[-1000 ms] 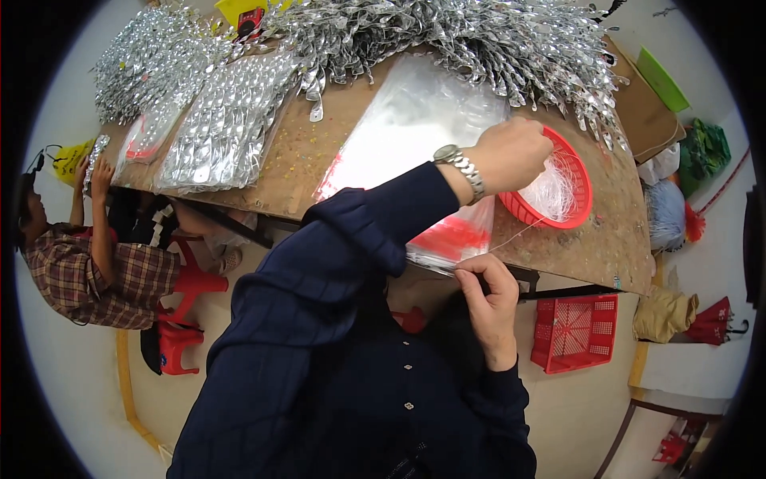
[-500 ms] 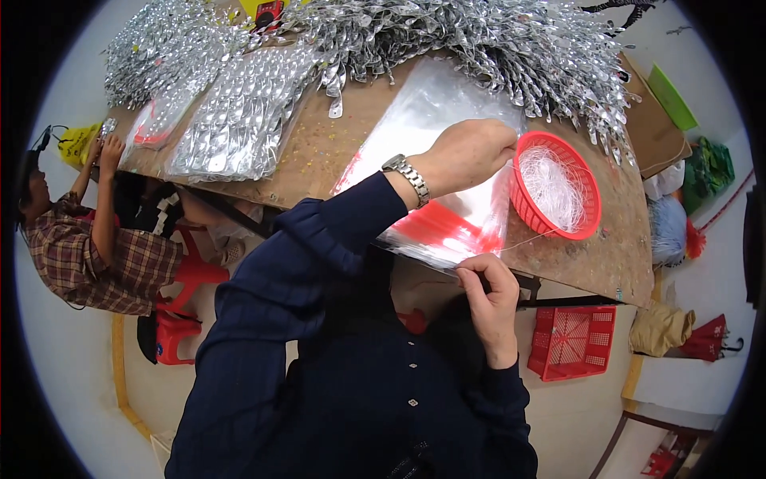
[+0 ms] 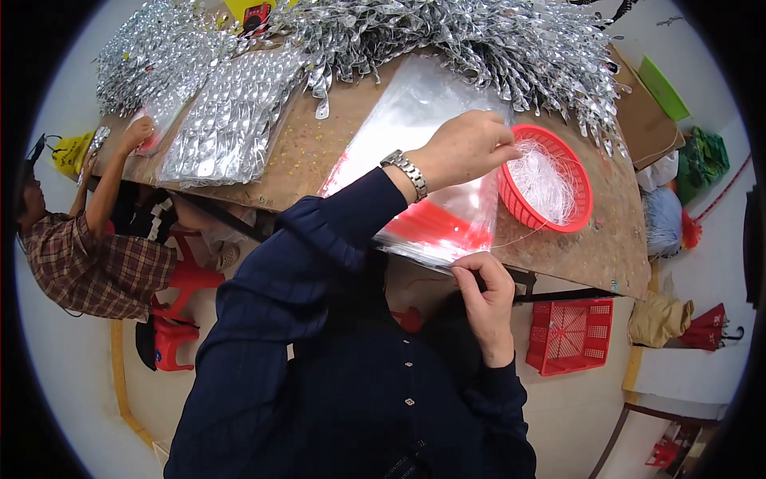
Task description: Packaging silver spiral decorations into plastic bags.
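Observation:
My left hand (image 3: 471, 148), with a metal watch at its wrist, reaches over a stack of clear plastic bags (image 3: 407, 104) with red-printed ends. Its fingers are pinched at the left rim of a red plastic basket (image 3: 585, 191) filled with tangled white thread (image 3: 546, 188). What they hold is too small to make out. My right hand (image 3: 488, 299) is pinched just off the table's front edge, beside the near corner of the bags. A thin strand runs from near it toward the basket; whether the fingers grip it cannot be seen.
Heaps of silver teardrop strands (image 3: 447, 32) cover the table's back. A bagged silver bundle (image 3: 231, 120) lies left on the brown table (image 3: 307, 148). A co-worker (image 3: 88, 255) in plaid sits at the left. A red crate (image 3: 570, 335) stands on the floor at right.
The view has shifted slightly, so table things appear a little farther left. My hands keep nearly the same pinched poses. The co-worker's one hand has moved onto the table.

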